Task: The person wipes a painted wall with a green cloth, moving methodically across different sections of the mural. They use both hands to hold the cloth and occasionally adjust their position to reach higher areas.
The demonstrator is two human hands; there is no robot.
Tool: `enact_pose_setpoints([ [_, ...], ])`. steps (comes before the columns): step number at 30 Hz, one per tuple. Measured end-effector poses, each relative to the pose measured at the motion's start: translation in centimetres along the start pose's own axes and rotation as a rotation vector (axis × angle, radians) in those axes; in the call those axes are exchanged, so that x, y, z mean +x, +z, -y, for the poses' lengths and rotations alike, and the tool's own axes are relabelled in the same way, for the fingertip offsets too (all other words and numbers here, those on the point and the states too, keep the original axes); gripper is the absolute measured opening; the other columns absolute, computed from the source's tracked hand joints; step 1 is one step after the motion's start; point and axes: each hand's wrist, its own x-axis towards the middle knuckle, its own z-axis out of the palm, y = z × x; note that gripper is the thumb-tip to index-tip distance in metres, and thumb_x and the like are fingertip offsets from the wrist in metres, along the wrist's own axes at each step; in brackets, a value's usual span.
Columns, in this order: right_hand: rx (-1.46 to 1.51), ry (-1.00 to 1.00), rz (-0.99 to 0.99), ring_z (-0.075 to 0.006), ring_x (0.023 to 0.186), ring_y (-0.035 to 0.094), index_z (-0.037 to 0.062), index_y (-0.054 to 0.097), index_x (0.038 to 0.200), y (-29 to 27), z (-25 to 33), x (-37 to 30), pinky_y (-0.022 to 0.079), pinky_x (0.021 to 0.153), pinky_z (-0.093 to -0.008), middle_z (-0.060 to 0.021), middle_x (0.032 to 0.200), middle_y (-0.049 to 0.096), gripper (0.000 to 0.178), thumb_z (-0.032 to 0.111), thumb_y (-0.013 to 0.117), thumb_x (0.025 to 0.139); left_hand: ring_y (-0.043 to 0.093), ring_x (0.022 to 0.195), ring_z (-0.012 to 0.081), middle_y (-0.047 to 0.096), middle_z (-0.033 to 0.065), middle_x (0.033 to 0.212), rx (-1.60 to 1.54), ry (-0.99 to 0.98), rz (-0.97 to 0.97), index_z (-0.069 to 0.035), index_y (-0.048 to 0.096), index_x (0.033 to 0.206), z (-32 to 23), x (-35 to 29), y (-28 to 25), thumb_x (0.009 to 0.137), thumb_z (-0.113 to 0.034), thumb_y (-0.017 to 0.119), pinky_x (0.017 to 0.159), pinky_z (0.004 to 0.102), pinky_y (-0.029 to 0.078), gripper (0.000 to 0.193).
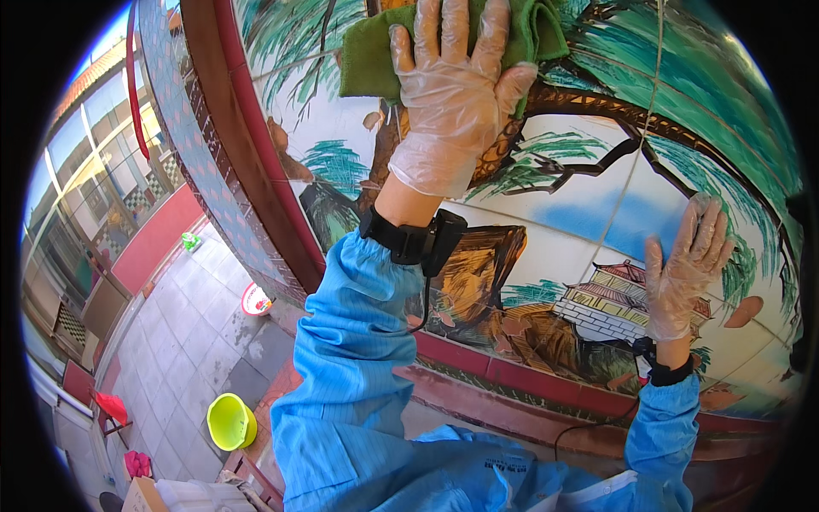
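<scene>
Folded green fabric cloth (367, 66) beneath the left hand (448, 102), clear plastic glove; right hand (689, 264), similarly gloved; painted, pale-tiled mural wall (546, 213).

Lime-green round plastic bucket (249, 428), on paving beyond the mural's lower left corner, well apart; cloth, right of the mural's red left border, sandwiched between wall and left hand; left hand, fingers spread flat, pressing without clenching, so the cloth could slip or fall should pressure ease; thin black cable (425, 307), dangling below the left wrist, liable to snag if the arm reaches far; right hand, empty, fingers extended against the tiles above the lower border, towards the right, its loose glove perhaps prone to skid if leaned upon.
</scene>
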Motion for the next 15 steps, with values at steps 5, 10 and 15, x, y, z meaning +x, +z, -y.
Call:
enact_pose_setpoints([
  [5, 0.017, -0.028, -0.049, -0.0355, 0.146, 0.024, 0.0138, 0.032, 0.153, 0.0, 0.2, 0.0, 0.016, 0.118, -0.0537, -0.0141, 0.160, 0.026, 0.065, 0.049, 0.045, 0.100, 0.027, 0.142, 0.0438, 0.029, 0.0244, 0.155, -0.008, 0.000, 0.074, -0.009, 0.033, 0.153, 0.5, -4.3, 0.0, 0.096, -0.047, 0.046, 0.113, 0.0583, 0.018, 0.070],
  [10, -0.030, -0.030, -0.056, -0.0347, 0.147, 0.024, 0.0142, 0.031, 0.154, 0.3, 0.1, -0.1, 0.016, 0.118, -0.0542, -0.0147, 0.159, 0.026, 0.066, 0.051, 0.045, 0.100, 0.026, 0.143, 0.0394, 0.031, 0.0162, 0.156, -0.074, -0.122, 0.010, -0.023, 0.047, 0.146, 1.1, -8.0, 1.2, 0.095, -0.062, 0.041, 0.113, 0.0603, 0.010, 0.064],
  [15, 0.027, -0.037, -0.038, -0.0340, 0.147, 0.021, 0.0143, 0.030, 0.154, -0.4, 0.4, 0.2, 0.014, 0.118, -0.0543, -0.0148, 0.160, 0.025, 0.067, 0.052, 0.043, 0.101, 0.023, 0.145, 0.0396, 0.027, 0.0192, 0.158, -0.035, -0.200, 0.012, -0.018, 0.044, 0.148, 1.5, -11.0, 1.5, 0.097, -0.061, 0.037, 0.112, 0.0615, 0.009, 0.067],
])
